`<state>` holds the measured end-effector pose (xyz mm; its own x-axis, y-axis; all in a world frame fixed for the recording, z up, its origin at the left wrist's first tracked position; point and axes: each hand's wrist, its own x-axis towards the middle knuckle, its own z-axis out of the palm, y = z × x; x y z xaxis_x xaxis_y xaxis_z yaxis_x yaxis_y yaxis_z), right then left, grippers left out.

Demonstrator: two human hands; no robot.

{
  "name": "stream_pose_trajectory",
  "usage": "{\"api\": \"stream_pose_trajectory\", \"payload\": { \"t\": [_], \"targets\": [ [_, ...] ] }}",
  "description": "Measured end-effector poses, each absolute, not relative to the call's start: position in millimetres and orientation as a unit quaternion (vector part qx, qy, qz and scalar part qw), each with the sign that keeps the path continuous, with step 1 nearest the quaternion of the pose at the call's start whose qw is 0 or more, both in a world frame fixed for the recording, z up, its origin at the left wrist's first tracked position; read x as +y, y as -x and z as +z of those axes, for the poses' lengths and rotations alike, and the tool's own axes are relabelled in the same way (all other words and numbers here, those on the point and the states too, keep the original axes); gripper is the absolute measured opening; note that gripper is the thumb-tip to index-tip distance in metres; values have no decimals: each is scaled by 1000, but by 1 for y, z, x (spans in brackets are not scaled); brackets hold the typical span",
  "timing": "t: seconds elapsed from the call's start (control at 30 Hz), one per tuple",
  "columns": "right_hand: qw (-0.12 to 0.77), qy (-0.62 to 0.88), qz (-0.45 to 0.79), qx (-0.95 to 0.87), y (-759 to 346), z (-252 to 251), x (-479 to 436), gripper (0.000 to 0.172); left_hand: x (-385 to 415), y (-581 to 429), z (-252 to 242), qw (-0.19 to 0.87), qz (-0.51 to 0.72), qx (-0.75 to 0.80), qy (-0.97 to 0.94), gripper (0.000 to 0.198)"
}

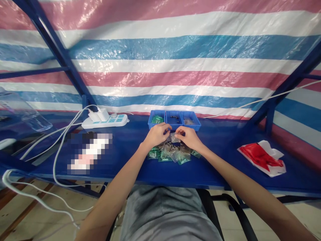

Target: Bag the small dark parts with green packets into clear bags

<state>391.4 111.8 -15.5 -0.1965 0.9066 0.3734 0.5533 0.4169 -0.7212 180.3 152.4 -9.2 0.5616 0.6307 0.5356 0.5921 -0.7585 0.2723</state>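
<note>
My right hand (pixel 188 136) pinches a small clear plastic bag (pixel 173 137) between thumb and fingers. Just left of that bag, my left hand (pixel 157 135) has its fingers curled and pressed together; what it holds, if anything, is too small to tell. Under both hands lies a pile of small clear bags (pixel 184 156), some with green on them, with small dark and metallic parts among them. Directly behind my hands stand three joined blue bins: the left bin (pixel 149 122) has green packets, the middle bin (pixel 175 124) dark parts, the right bin (pixel 198 124) clear pieces.
A white power strip (pixel 107 124) with plugged-in chargers sits at the back left, its white cables (pixel 56 160) looping over the table edge. A red and white plastic bag (pixel 263 157) lies on the right. Blue metal posts (pixel 75 77) and striped sheeting (pixel 175 50) close off the back.
</note>
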Motion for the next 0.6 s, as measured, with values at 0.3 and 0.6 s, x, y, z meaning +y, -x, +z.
{"api": "stream_pose_trajectory", "payload": {
  "t": [0.3, 0.6],
  "targets": [
    [454, 520, 199, -696, -400, -26, 125, 16, 151, -182, -9, 40, 294, 332, -895, 25],
    [522, 464, 403, -591, -393, -18, 118, 36, 142, -185, -4, 46, 296, 305, -904, 26]
  ]
}}
